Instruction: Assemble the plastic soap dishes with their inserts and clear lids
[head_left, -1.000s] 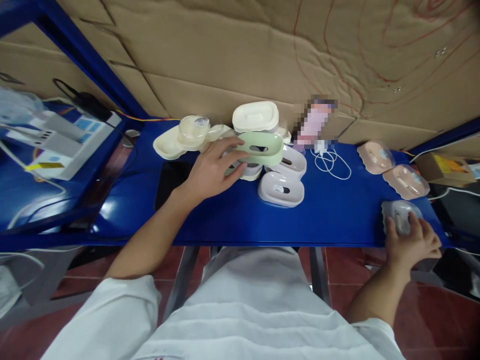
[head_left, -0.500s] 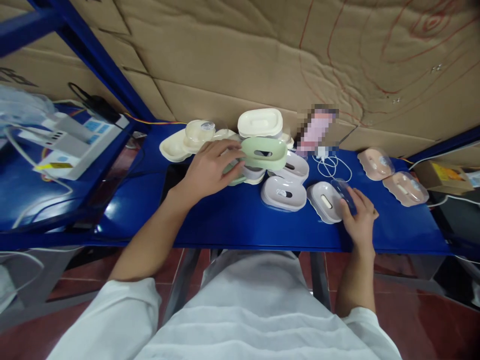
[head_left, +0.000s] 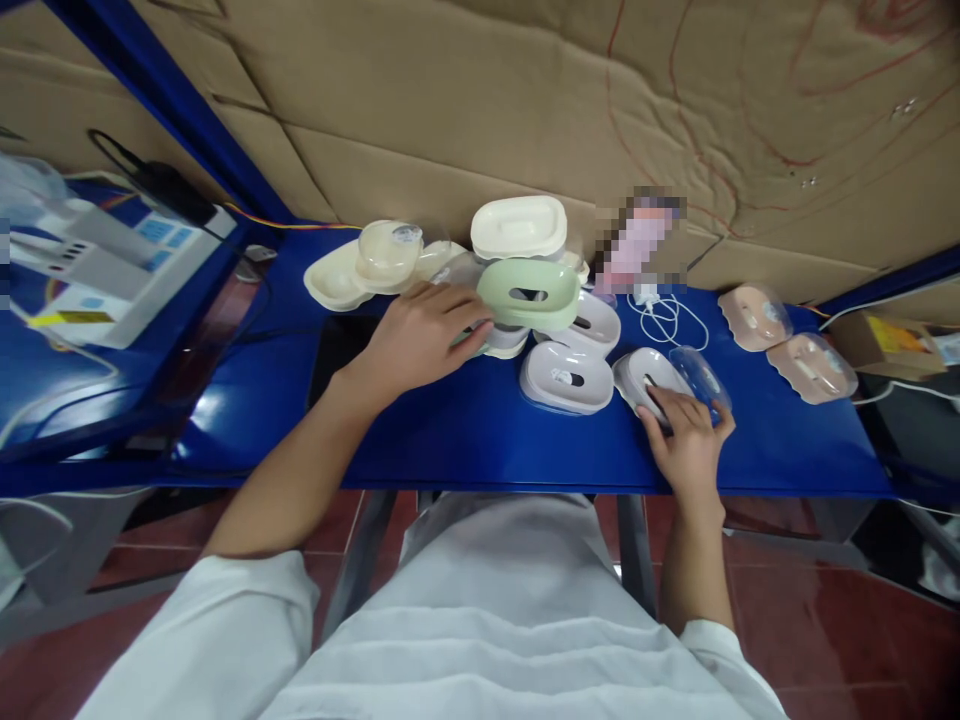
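My left hand (head_left: 431, 335), its fingers loosely extended, rests against the left side of a stack of soap dishes. A pale green soap dish (head_left: 529, 315) with a dark slot lies tilted on that stack, and another green piece shows partly under my fingers. My right hand (head_left: 686, 435) grips the near right side of a whitish-lilac soap dish (head_left: 628, 375), thumb outside the rim and fingertips inside. A clear lid (head_left: 701, 370) stands out from this dish beside my little finger. Left of it sits a second lilac soap dish (head_left: 536, 385) with a sticker.
Cream soap dishes (head_left: 330, 280) lie at the left, and a cream one (head_left: 517, 228) tops the back pile. Two pink-beige dishes (head_left: 806, 370) with clear lids lie right. A white cable (head_left: 667, 325) loops behind, by a blurred phone-like object (head_left: 637, 240). Power strips (head_left: 127, 290) stand far left.
My right hand has moved left, from the clear lid onto the lilac dish, with its fingers now inside the rim. My left hand stays by the stack. The view has shifted slightly.
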